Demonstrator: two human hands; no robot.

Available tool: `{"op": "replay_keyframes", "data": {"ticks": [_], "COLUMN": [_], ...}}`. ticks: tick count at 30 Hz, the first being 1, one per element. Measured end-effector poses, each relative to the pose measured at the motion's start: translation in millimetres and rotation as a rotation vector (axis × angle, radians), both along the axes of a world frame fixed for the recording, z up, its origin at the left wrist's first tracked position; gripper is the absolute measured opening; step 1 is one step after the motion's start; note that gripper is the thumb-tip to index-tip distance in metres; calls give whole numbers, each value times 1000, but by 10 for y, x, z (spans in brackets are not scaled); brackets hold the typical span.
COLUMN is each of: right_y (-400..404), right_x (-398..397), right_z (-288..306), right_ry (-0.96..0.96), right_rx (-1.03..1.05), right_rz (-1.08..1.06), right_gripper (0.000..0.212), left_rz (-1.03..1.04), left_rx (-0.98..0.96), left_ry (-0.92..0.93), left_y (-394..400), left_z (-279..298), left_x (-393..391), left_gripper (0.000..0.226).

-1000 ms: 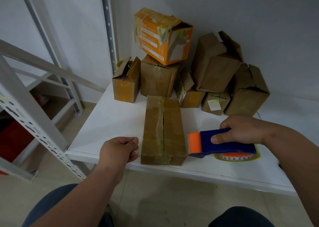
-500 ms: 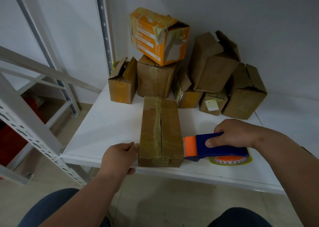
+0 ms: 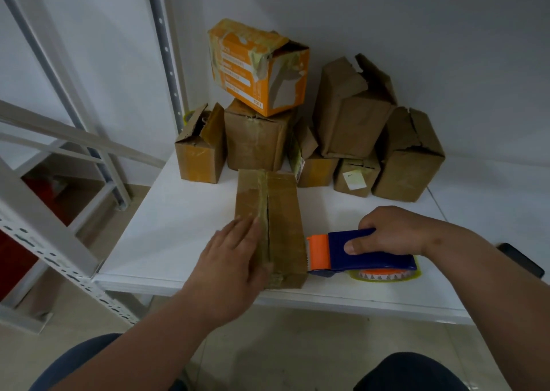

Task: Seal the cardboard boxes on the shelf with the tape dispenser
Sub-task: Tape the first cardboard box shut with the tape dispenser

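Here, front box: a long cardboard box [image 3: 269,227] lies lengthwise on the white shelf [image 3: 178,233], its near end at the shelf's front edge; a dark seam runs down its top under old tape.
Left hand: the left hand [image 3: 230,259] lies flat on the box's near left top, fingers straight and together, pressing down.
Right hand: the right hand [image 3: 390,230] is curled round the tape dispenser [image 3: 361,254], thumb along its blue side.
Dispenser position: its orange front end touches or nearly touches the box's right side; it rests on the shelf near the front edge, the tape roll partly showing beneath.
Open room: bare shelf left of the box up to the perforated upright [image 3: 44,239]; bare shelf also to the right behind the dispenser, and a strip between the front box and the pile.
Count: one dispenser; one front box; a pile of seven boxes at the back wall, six brown [image 3: 354,114] and one orange box [image 3: 259,66] stacked tilted on top.
Flaps: several brown boxes have torn, open flaps.
Writing: "TOP1" on the orange box; its other lines are unreadable. A small white label [image 3: 352,179] on one brown box cannot be read.
Right edge: a dark flat object [image 3: 519,259] lies on the shelf.
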State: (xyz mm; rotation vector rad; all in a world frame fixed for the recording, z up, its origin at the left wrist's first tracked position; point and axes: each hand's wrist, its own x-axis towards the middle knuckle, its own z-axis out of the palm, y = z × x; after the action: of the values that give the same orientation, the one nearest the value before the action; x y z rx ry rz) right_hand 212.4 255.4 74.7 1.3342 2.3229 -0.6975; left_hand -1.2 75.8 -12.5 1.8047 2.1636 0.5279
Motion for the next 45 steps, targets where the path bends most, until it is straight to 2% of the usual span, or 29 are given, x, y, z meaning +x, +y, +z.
{"op": "replay_keyframes", "data": {"ticks": [4, 10, 14, 18, 24, 25, 39, 42, 45], "right_y": [10, 40, 33, -1, 13, 16, 3, 20, 60], "right_x": [-8, 22, 80, 160, 341, 370, -226, -378, -430], "right_z": [-1, -59, -110, -200, -224, -201, -190, -200, -198], "right_ry": [-6, -12, 37, 129, 173, 174, -139, -162, -133], "right_rx": [0, -36, -98, -177, -207, -194, -76, -108, -159], "right_rz": [6, 4, -10, -30, -45, -53, 78, 66, 24], "right_gripper": [38, 45, 39, 32, 30, 29, 40, 37, 35], "left_rz": [-180, -221, -271, -301, -311, -317, -294, -292, -299], "left_rx": [-182, -184, -178, -128, -208, -126, -176, -183, -169], "left_ry": [280, 391, 413, 429, 442, 425, 362, 372, 362], "left_y": [192, 276, 276, 260, 260, 265, 228, 237, 237], "left_z": [6, -94, -123, -156, -143, -183, -154, -149, -144], "left_x": [95, 109, 23, -136, -229, -254, -220, -230, -223], "left_gripper": [102, 90, 95, 84, 77, 79, 91, 82, 84]}}
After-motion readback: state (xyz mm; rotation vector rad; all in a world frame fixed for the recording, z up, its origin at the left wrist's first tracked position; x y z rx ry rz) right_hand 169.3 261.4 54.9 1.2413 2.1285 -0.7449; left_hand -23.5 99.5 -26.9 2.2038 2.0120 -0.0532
